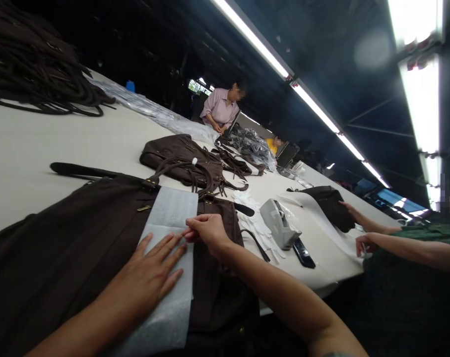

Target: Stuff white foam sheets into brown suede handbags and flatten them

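Note:
A dark brown bag (79, 238) lies on the table before me, with a strip of white wrapping paper (176, 203) running down its middle. My left hand (154, 272) rests flat on the paper, fingers stretched out and pointing toward the bag's top. Just beyond its fingertips, my right hand (208, 230) is closed in a pinch at the paper's right edge. Whatever may be between those fingertips is too small to make out. The bag's handle straps rise beyond the paper, close to a gold-coloured zip pull (144, 208).
A grey tape dispenser (279, 223) stands right of the bag, beside a phone (304, 253) and scattered white strips (256, 223). More brown bags (183, 156) lie farther back; others are heaped (31, 59) at left. A co-worker's hand (351, 210) holds a dark bag (327, 203) at right.

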Motion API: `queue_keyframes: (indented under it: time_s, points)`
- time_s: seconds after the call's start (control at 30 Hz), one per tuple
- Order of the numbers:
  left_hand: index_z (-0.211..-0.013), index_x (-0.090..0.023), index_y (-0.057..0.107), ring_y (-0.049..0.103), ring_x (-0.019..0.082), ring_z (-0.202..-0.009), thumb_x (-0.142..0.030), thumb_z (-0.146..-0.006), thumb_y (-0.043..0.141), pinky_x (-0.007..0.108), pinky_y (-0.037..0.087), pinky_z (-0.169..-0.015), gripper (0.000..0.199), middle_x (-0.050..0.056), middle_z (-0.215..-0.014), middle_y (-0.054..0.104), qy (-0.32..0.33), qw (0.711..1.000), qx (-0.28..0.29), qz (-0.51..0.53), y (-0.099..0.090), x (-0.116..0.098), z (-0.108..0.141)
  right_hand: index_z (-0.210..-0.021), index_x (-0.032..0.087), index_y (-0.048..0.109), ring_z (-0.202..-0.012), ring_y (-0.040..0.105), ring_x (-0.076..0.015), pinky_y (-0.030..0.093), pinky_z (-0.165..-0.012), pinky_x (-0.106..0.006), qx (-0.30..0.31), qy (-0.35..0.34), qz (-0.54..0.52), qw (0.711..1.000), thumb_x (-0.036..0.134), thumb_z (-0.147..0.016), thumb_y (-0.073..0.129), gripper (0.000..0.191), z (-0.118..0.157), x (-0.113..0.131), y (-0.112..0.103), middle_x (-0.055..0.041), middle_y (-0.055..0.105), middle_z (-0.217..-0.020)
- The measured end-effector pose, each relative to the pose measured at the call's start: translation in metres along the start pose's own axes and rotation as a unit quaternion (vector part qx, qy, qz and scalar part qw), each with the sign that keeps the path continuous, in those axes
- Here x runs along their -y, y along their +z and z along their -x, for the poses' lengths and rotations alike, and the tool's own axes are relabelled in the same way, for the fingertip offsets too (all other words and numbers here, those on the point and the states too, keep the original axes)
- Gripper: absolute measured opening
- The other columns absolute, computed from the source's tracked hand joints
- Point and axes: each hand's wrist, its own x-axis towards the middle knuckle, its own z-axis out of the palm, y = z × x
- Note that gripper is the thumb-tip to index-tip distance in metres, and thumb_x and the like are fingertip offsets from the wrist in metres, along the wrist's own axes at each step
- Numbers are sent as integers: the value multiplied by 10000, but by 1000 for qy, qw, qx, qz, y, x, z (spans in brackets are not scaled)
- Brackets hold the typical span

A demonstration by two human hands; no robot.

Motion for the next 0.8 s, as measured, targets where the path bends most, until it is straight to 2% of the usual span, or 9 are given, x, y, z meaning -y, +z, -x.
queue_keyframes:
  time_s: [0.1, 0.27, 0.4, 0.5, 0.67, 0.8]
  points:
    - [-1365, -236, 551, 502, 281, -1318, -476, -986, 296, 541, 229, -1122, 516, 96, -1420, 531, 2, 1000, -22, -6, 1, -2, 0, -735, 140, 595, -401, 564, -101, 517, -450, -198, -13, 10, 1, 1000, 68, -856, 628, 145, -4, -11, 6, 11, 633, -513]
    - [-1364, -216, 552, 499, 262, -1316, -395, -1007, 252, 504, 116, -1148, 500, 96, -1410, 546, 8, 999, -39, -20, 0, -4, 2, -803, 169, 513, -353, 538, -106, 474, -374, -178, -9, -6, 46, 999, 40, -845, 616, 171, -13, -22, 5, 34, 616, -490]
    - [-1364, -214, 552, 509, 273, -1298, -419, -989, 329, 497, 89, -1144, 482, 99, -1389, 568, 25, 998, -58, -27, -1, -3, 1, -929, 213, 386, -339, 542, -130, 477, -360, -198, 22, -4, 61, 998, 61, -839, 648, 315, -21, -23, -3, 32, 649, -516]
    - [-1353, -210, 564, 509, 280, -1297, -423, -975, 379, 492, 98, -1142, 472, 104, -1367, 588, 35, 997, -63, -30, 0, -2, 1, -941, 229, 330, -313, 533, -143, 451, -331, -196, 53, 4, 75, 996, 92, -856, 651, 359, -23, -23, -7, 42, 638, -493]
    - [-1320, -200, 592, 515, 284, -1292, -414, -984, 357, 487, 120, -1120, 462, 113, -1369, 584, 49, 996, -61, -40, -1, 0, 1, -890, 243, 318, -273, 493, -140, 432, -298, -191, 65, -17, 128, 989, 149, -832, 721, 418, -22, -25, -14, 103, 543, -385]
    - [-1315, -206, 595, 518, 282, -1291, -424, -1001, 293, 494, 150, -1100, 487, 102, -1361, 593, 56, 996, -51, -47, -1, 1, 1, -847, 240, 342, -279, 503, -148, 426, -282, -194, 67, -25, 173, 982, 272, -771, 808, 473, -21, -31, -24, 93, 529, -364]
